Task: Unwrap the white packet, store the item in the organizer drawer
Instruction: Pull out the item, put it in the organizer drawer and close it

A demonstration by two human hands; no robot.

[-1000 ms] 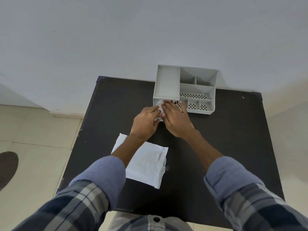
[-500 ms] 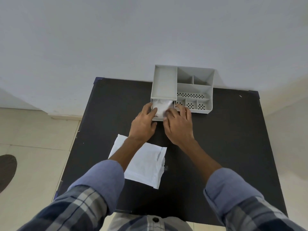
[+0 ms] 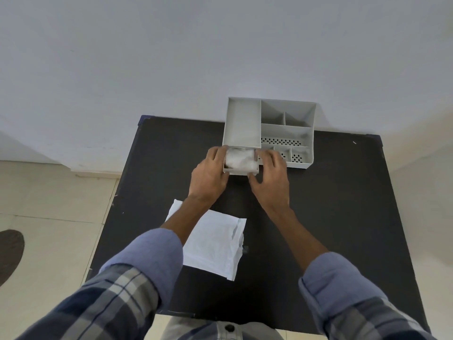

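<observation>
A grey organizer (image 3: 242, 121) stands at the table's far edge against the wall. Its small drawer (image 3: 241, 171) is pulled out at the front left, and a crumpled white item (image 3: 239, 158) lies inside it. My left hand (image 3: 209, 176) grips the drawer's left side with fingers curled over the rim. My right hand (image 3: 269, 182) holds the right side, thumb at the front corner, fingers over the organizer's low compartments. The flat white packet wrapper (image 3: 213, 244) lies on the table under my left forearm, partly hidden by it.
The black table (image 3: 331, 204) has edges close on the left and near sides, with tiled floor (image 3: 49, 204) beyond. The organizer's perforated compartments (image 3: 297, 157) sit right of the drawer. A white wall rises directly behind.
My hands have spread from on top of the drawer to its two sides, uncovering the white item inside. The drawer sits a little further out.
</observation>
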